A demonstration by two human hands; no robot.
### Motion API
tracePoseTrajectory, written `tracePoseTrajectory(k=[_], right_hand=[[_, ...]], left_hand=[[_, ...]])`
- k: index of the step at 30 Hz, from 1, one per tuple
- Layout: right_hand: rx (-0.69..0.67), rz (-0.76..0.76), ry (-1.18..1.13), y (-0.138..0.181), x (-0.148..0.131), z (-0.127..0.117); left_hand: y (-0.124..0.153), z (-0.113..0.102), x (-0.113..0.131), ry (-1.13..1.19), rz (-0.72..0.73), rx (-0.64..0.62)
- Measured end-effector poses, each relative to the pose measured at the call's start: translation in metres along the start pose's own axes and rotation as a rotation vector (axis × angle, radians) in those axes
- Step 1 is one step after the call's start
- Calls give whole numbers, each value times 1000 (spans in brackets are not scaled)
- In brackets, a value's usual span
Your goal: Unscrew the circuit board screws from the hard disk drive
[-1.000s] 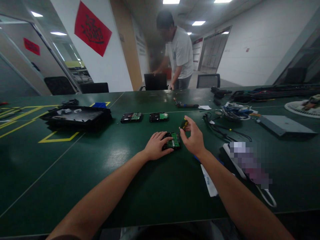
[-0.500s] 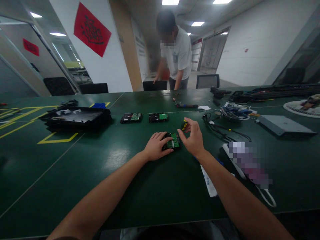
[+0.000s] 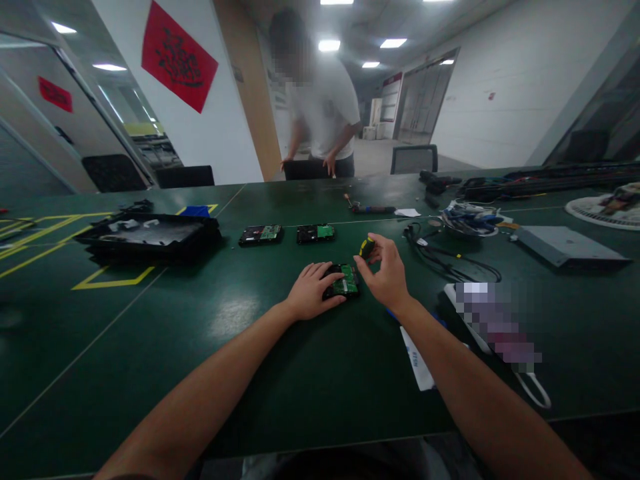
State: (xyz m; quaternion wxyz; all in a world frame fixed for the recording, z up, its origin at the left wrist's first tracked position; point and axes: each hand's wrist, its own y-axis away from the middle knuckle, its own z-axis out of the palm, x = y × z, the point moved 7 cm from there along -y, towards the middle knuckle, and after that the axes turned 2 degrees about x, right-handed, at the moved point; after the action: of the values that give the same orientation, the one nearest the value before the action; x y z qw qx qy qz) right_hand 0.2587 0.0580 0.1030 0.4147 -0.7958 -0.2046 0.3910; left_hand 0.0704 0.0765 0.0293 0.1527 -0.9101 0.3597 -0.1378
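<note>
A hard drive [image 3: 346, 284] lies on the green table with its circuit board facing up. My left hand [image 3: 314, 292] grips its left side, fingers over the top and thumb along the near edge, covering part of it. Just above the drive's right end, my right hand [image 3: 384, 270] is closed around the yellow and black handle of a screwdriver [image 3: 367, 248]. The screwdriver's shaft and tip cannot be made out. Farther back lie two more hard drives, one [image 3: 315, 233] behind my left hand and another [image 3: 261, 235] to its left.
Black trays [image 3: 150, 233] are stacked at the left. On the right are black cables [image 3: 435, 257], a bowl of wires [image 3: 471, 219], a grey metal box [image 3: 570, 245] and a white power strip [image 3: 467, 317]. An electric screwdriver [image 3: 373, 209] lies farther back. Across the table, a person [image 3: 325, 107] leans on a chair.
The screwdriver handle has turned in my right hand, and more of it shows. My left hand stays on the hard drive. The person across the table has shifted left.
</note>
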Motion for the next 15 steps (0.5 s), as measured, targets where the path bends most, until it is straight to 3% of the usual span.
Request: tracePoseTrajectory(k=[15], right_hand=[[-54,-16,11,0,-6,2]], left_hand=[[0,-1,0,24,1,6]])
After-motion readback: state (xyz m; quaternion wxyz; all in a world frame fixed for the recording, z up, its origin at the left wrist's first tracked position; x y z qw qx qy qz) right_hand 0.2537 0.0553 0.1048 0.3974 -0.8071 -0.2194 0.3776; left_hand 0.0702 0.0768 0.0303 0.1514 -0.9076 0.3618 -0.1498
